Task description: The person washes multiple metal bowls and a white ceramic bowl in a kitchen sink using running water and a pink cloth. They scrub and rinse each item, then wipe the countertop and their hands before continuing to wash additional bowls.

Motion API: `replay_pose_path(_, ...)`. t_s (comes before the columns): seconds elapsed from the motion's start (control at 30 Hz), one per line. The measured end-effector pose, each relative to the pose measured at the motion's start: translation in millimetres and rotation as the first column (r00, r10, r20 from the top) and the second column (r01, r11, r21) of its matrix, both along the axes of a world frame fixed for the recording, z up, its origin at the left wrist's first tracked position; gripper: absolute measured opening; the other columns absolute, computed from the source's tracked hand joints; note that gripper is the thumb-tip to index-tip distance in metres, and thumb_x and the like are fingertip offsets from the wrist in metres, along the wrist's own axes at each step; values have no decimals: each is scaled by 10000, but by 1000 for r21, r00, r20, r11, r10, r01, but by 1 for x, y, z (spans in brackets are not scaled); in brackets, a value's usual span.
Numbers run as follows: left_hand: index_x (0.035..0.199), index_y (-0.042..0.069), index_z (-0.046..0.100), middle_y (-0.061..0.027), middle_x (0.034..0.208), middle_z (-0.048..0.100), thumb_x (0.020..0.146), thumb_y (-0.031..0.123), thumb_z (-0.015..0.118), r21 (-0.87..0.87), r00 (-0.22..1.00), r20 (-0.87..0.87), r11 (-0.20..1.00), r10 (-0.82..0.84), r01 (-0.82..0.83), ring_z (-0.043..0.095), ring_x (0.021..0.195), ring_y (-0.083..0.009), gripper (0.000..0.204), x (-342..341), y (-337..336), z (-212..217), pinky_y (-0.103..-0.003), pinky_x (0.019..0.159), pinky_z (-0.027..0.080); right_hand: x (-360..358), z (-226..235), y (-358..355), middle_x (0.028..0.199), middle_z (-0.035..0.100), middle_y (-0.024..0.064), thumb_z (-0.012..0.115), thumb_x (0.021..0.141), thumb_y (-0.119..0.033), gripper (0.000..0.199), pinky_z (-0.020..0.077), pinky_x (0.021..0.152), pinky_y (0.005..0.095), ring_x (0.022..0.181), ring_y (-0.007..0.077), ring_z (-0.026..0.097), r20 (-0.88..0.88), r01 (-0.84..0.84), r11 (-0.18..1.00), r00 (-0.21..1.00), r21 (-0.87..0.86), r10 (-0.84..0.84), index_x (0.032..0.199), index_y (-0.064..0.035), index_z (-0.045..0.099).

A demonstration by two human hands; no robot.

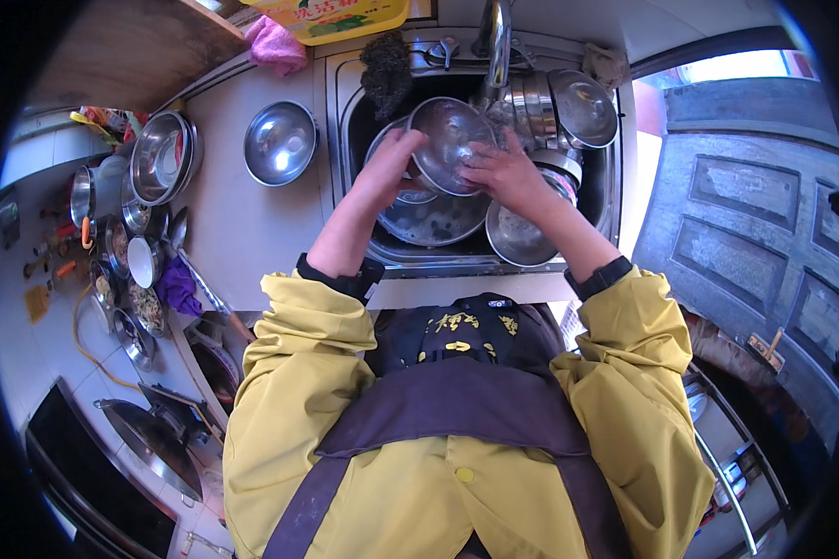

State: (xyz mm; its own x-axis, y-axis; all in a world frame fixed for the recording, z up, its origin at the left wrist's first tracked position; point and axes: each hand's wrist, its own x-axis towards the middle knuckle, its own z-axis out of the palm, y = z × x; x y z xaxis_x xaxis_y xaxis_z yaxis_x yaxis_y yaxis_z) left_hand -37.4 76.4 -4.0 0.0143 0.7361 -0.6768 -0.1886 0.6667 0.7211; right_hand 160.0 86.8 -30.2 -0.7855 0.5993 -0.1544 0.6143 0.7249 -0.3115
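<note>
Gripping the shiny metal bowl by its left rim with the left hand; resting the right hand, half open, against its right side; bowl above the sink, near the tap; best to pinch firmly, against likely slips; to stay low over the basin beneath.

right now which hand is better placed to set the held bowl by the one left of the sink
Left, probably: the left hand is on the held bowl, nearer the counter bowl; the right hand sits farther right.
</note>
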Motion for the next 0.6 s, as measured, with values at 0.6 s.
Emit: replay_pose_path(0.6, 1265, 6, 351, -216, 1246, 424, 788, 236, 444, -252, 804, 564, 966, 190, -52, 444, 1136, -419, 538, -1, -5, -33, -630, 927, 316, 32, 46, 13, 1161, 555, 39, 612, 701, 22, 323, 257, 1058, 417, 1250, 243, 363, -252, 213, 945, 928, -249, -276, 1001, -99, 610)
